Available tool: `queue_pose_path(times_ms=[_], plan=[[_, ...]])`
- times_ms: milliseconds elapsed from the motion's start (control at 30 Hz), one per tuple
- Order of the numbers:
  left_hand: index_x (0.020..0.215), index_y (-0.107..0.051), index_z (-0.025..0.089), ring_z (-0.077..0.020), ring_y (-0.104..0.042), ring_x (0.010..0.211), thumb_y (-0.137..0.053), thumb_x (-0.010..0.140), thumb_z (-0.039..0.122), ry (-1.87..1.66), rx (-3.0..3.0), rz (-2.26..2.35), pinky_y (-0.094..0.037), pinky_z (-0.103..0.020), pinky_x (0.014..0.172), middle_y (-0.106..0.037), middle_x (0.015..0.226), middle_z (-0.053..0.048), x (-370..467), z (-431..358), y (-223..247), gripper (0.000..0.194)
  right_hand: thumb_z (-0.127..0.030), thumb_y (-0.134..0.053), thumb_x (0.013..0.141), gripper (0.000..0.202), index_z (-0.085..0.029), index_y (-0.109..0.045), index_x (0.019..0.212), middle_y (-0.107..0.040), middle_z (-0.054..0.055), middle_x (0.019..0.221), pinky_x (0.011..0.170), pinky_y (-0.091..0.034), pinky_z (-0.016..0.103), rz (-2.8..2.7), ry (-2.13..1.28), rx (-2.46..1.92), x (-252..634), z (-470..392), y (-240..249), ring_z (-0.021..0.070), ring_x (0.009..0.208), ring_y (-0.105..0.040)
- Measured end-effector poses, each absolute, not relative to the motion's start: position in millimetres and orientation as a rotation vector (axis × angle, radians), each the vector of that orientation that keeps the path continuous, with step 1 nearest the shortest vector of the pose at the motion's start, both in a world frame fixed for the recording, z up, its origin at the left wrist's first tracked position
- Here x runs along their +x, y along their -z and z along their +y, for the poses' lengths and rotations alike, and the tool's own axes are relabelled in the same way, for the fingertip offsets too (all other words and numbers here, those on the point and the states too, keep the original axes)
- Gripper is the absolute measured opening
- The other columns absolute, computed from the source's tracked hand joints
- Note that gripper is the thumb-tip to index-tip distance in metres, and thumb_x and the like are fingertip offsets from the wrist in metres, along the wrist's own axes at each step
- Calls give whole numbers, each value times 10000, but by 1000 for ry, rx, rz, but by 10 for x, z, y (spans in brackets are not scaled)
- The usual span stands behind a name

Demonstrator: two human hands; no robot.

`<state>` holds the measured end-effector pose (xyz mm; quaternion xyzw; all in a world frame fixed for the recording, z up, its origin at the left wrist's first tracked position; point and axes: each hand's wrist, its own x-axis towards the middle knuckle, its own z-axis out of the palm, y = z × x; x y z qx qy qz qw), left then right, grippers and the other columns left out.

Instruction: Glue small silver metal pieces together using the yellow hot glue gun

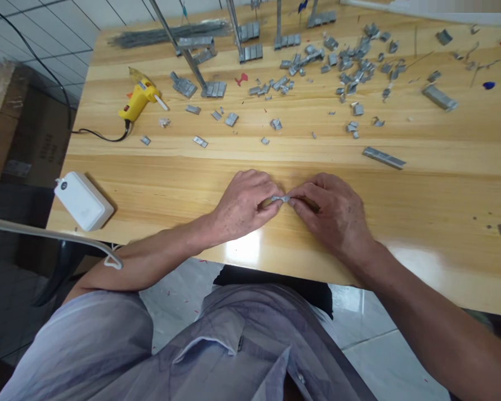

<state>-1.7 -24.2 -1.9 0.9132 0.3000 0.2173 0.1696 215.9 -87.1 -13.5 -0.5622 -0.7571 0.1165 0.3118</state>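
Note:
My left hand (250, 203) and my right hand (334, 209) meet near the front edge of the wooden table. Between them is a small grey metal-looking piece (280, 198), pinched by the thumb and fingers of both hands. The left fingertips cover part of it, and its exact shape is too small to make out. Beyond the hands lie similar small grey pieces, among them a flat one (200, 141) and a folded one (276, 124). To the right rests a longer grey strip (384, 157).
A yellow hot glue gun (138, 99) with a black cord lies at the left. Nearer stands a white power-bank-like box (83, 200). Upright grey rods on strip bases (214, 89) rise at the back. A heap of grey pieces (359, 61) spreads at the back right.

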Motion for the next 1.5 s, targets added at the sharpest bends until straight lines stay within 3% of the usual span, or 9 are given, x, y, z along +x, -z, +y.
queue_pose_path(times_ms=[533,733,867,1167,1300,1500], plan=[[795,-631,212,-177,-569,756,-590,1014,221,-545,2587,898,-415,-360,759,-642,780,-15,-2,-274,-20,222,-250,-654,980,143,-247,-794,951,-747,74,899,748,-458,384,-2010,-363,-1498,2158,-859,131,249,855,-668],[836,-666,199,-181,-594,787,-607,1012,201,-620,2601,882,-412,-353,765,-674,821,-23,-1,-296,2,186,-240,-641,982,155,-238,-794,959,-748,72,903,752,-458,379,-2011,-341,-1473,2153,-859,145,244,853,-664],[974,-695,196,-189,-619,824,-653,989,230,-632,2567,876,-421,-358,794,-707,866,-18,14,-302,-19,56,-249,-621,990,166,-248,-784,957,-743,73,902,765,-454,388,-1996,-336,-1497,2155,-868,154,254,871,-660],[948,-687,214,-206,-626,846,-586,1052,286,-529,2614,917,-413,-375,808,-702,862,-31,30,-280,-3,162,-288,-603,1018,191,-250,-771,935,-733,72,880,765,-459,399,-2000,-341,-1504,2145,-865,175,254,850,-653],[1006,-672,211,-205,-637,847,-611,1004,269,-524,2595,910,-419,-376,816,-729,896,-30,37,-289,-23,84,-281,-607,1009,166,-237,-763,974,-737,72,897,782,-462,399,-2021,-339,-1494,2159,-866,188,259,863,-657],[1120,-683,195,-214,-660,908,-625,999,265,-568,2633,881,-447,-374,825,-747,979,-51,27,-306,-27,151,-217,-592,987,159,-212,-726,1072,-741,77,922,797,-491,397,-1972,-329,-1478,2171,-892,180,267,887,-671]])
